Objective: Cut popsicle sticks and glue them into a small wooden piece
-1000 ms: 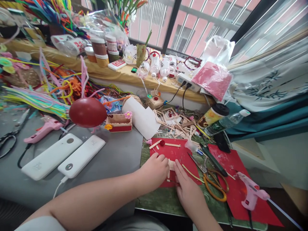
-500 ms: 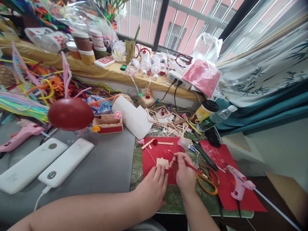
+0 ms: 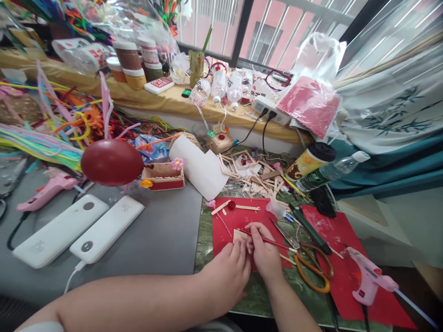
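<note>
A small flat piece of pale wood (image 3: 238,235) is at the fingertips of my left hand (image 3: 226,267), above a red sheet (image 3: 221,216). The left fingers are pressed together on its near edge; the thumb is hidden. Close beside it, my right hand (image 3: 265,251) is closed around a thin red-handled brush (image 3: 273,240). One end of the brush handle lies over the wood piece; the other points right, toward the scissors (image 3: 313,267). Further up the red sheet lie craft sticks (image 3: 247,207) and a small dark red rose (image 3: 231,204).
Right of my hands lie a dark green tool (image 3: 311,229) and a pink glue gun (image 3: 368,276). Behind are loose wooden sticks (image 3: 263,180), a cup (image 3: 309,161) and a bottle (image 3: 332,171). Left are a red balloon (image 3: 111,162) and white power banks (image 3: 107,229).
My right hand has moved closer to my left, and the brush now crosses over the wood piece. The whole view has shifted, so objects appear further right.
</note>
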A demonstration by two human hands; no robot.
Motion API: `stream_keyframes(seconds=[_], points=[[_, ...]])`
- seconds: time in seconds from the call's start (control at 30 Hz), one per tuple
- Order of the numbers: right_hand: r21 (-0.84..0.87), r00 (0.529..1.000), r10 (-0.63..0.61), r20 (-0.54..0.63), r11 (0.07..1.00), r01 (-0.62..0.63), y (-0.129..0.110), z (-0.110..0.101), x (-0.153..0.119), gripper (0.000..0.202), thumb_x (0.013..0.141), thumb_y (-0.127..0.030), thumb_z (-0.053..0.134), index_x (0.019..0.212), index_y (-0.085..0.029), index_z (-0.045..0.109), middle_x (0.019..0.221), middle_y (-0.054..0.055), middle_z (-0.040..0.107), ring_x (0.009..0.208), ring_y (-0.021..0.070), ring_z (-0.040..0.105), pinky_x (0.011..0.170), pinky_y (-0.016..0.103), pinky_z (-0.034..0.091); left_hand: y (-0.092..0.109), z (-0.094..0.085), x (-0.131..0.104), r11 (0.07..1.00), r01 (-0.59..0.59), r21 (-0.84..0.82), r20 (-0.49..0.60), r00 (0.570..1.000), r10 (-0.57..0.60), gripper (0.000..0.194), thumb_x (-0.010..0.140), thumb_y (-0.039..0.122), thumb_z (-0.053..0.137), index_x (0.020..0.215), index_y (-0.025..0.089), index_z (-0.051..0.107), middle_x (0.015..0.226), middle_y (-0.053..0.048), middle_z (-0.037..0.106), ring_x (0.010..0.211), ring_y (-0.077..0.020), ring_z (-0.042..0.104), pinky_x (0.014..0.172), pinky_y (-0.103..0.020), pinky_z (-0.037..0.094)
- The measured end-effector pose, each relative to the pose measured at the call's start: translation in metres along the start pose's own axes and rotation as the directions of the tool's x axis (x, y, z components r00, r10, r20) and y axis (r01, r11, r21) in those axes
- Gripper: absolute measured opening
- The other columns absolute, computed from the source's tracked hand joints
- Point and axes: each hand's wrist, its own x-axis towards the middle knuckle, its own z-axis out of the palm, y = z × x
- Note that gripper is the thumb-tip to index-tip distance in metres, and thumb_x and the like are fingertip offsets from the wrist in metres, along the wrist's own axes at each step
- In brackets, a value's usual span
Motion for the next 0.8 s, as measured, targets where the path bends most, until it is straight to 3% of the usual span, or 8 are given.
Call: stream_keyframes(seconds=[0.1, 0.27, 0.53, 0.8], points=[[0.026, 1.000, 0.022, 0.007, 0.999, -0.023, 0.0001, -0.0010, 0.0000, 0.038, 0.091, -0.058, 0.064, 0.088, -0.020, 0.066, 0.061, -0.005, 0.051, 0.049, 0.0096, 0.045, 0.045, 0.019, 0.039, -0.0009, 0.0011, -0.0008, 1.000, -0.001, 0.004, -0.005, 1.000, 0.001, 0.072, 0.095, 0.055, 0.053, 0.139, -0.001, 0.056, 0.148, -0.030, 0.052, 0.136, -0.0415, 0.048, 0.107, -0.050, 0.034], [0.209, 0.999, 0.037, 0.038, 0.977, -0.044, 0.0027, -0.0048, 0.0013, 0.029, 0.092, -0.049, 0.068, 0.086, -0.020, 0.066, 0.061, -0.005, 0.052, 0.048, 0.0089, 0.045, 0.043, 0.019, 0.037, -0.0017, 0.0068, -0.0025, 0.999, 0.021, -0.025, -0.009, 1.000, -0.021, 0.061, 0.099, 0.046, 0.047, 0.139, 0.001, 0.058, 0.148, -0.025, 0.054, 0.137, -0.0368, 0.049, 0.111, -0.049, 0.032], [0.442, 0.998, 0.057, -0.027, 0.896, -0.039, -0.0037, -0.0077, 0.0070, 0.023, 0.090, -0.041, 0.070, 0.081, -0.019, 0.066, 0.057, -0.005, 0.049, 0.046, 0.0072, 0.042, 0.041, 0.016, 0.033, -0.0026, 0.0022, -0.0035, 0.995, 0.089, -0.048, 0.007, 0.996, -0.089, 0.066, 0.098, 0.050, 0.049, 0.143, 0.001, 0.051, 0.151, -0.027, 0.050, 0.138, -0.0391, 0.048, 0.109, -0.047, 0.036], [0.467, 0.997, 0.071, -0.011, 0.882, -0.058, -0.0069, -0.0073, 0.0084, 0.023, 0.090, -0.038, 0.070, 0.080, -0.019, 0.065, 0.056, -0.005, 0.048, 0.046, 0.0073, 0.043, 0.041, 0.017, 0.033, -0.0052, 0.0067, 0.0013, 0.994, 0.092, -0.057, 0.038, 0.995, -0.090, 0.062, 0.098, 0.047, 0.051, 0.138, 0.001, 0.056, 0.149, -0.027, 0.053, 0.136, -0.0376, 0.052, 0.106, -0.045, 0.040]])
